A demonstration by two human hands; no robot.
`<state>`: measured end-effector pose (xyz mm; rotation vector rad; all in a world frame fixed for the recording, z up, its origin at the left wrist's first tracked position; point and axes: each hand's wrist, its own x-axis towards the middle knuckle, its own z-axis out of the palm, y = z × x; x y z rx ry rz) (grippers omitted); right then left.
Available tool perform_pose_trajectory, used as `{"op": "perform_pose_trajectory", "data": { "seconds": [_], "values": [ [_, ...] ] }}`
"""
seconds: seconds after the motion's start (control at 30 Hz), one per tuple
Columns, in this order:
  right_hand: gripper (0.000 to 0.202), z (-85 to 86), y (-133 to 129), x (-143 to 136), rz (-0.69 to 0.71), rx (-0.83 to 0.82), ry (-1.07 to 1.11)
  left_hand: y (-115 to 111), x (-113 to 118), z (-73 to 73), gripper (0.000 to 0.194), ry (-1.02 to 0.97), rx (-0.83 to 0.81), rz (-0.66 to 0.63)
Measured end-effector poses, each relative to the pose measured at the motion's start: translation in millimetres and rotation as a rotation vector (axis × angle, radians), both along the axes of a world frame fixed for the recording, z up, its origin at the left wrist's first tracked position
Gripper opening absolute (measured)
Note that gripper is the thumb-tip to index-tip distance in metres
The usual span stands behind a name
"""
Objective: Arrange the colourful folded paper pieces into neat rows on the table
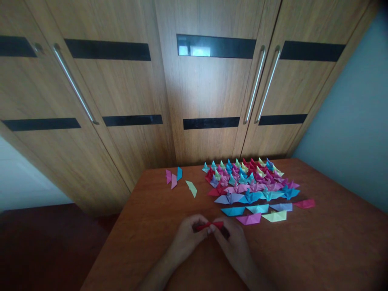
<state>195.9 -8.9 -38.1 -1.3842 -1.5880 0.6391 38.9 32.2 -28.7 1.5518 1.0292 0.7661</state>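
A small folded red paper piece [217,225] is pinched between both hands above the table's front middle. My left hand [189,235] grips its left end, thumb and fingers closed. On its right end my right hand [233,238] is closed too, and the two thumbs nearly meet. Beyond my right hand lie flat folded pieces: a blue one [233,211], a magenta one [249,219], a pale yellow one [275,216] and a red one [305,203]. Behind them stand rows of folded paper birds [251,196] in many colours.
The brown wooden table [130,238] reaches back to a wooden wardrobe [209,93] with metal handles. Further left on the table lie a pale green piece [191,188], a pink one [173,181] and a blue one [179,173]. A blue-grey wall [351,133] is at the right.
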Motion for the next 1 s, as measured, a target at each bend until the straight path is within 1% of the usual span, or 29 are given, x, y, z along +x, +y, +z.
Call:
{"op": "perform_pose_trajectory", "data": {
  "seconds": [0.2,0.33,0.43,0.5,0.63,0.73,0.8,0.87,0.93,1.0],
  "values": [
    [0.026,1.2,2,3,0.022,-0.047,0.085,2,-2,0.1,0.024,-0.092,-0.106,-0.023],
    [0.033,-2.8,3,3,0.037,-0.11,0.197,4,-4,0.1,0.028,-0.11,-0.135,-0.064],
    [0.034,-4.7,4,3,0.042,-0.129,0.274,5,-5,0.2,0.031,-0.096,-0.144,-0.095],
    [0.033,-4.9,6,4,0.038,-0.137,0.299,5,-5,-0.5,0.032,-0.103,-0.157,-0.084],
    [0.028,-4.6,7,7,0.004,-0.137,0.277,6,-4,-4.6,0.032,-0.129,-0.167,-0.023],
    [0.027,-2.6,4,16,-0.064,-0.131,0.301,6,-3,-7.9,0.032,-0.113,-0.176,0.0],
    [0.027,0.8,-1,31,-0.131,-0.106,0.349,6,-2,-8.5,0.03,-0.093,-0.169,0.0],
    [0.026,5.1,-8,56,-0.19,-0.077,0.406,5,-1,-7.5,0.028,-0.077,-0.159,0.0],
    [0.024,8.1,-15,93,-0.264,-0.067,0.465,5,-1,-5.7,0.026,-0.066,-0.152,0.002],
    [0.024,7.6,-22,138,-0.403,-0.042,0.503,5,-1,-4.3,0.025,-0.062,-0.152,-0.008]
  ]
}}
